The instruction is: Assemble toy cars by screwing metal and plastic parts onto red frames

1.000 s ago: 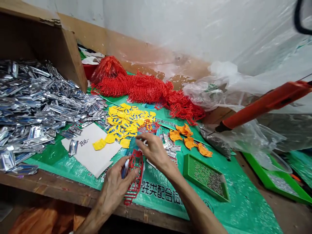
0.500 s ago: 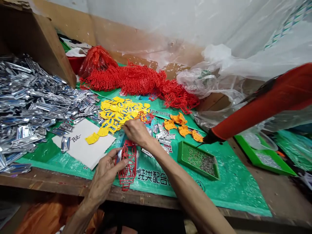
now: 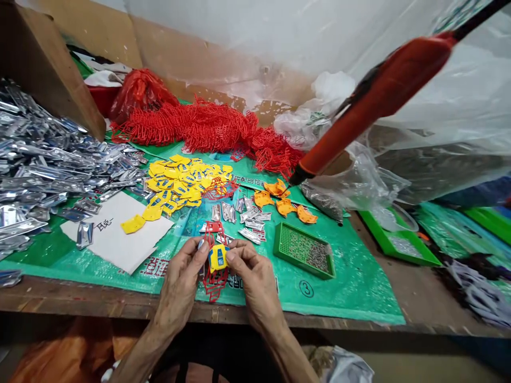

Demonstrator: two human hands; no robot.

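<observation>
left grip [image 3: 178,282] is narrowed on the side of the red frame [image 3: 214,227]; right grip [image 3: 257,279] pinches the yellow piece [image 3: 217,257] at its right side, over the frame's middle. i have both near the front edge of the desk [image 3: 64,299]. to my right, green sheet [image 3: 347,290] runs between wrist and green tray [image 3: 303,266]; loose metal parts [image 3: 251,223] sit just beyond the fingertips.

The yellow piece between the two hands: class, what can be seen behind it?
A red openwork frame shows past the yellow piece's upper and lower edges; whatever lies directly behind is covered.
</observation>
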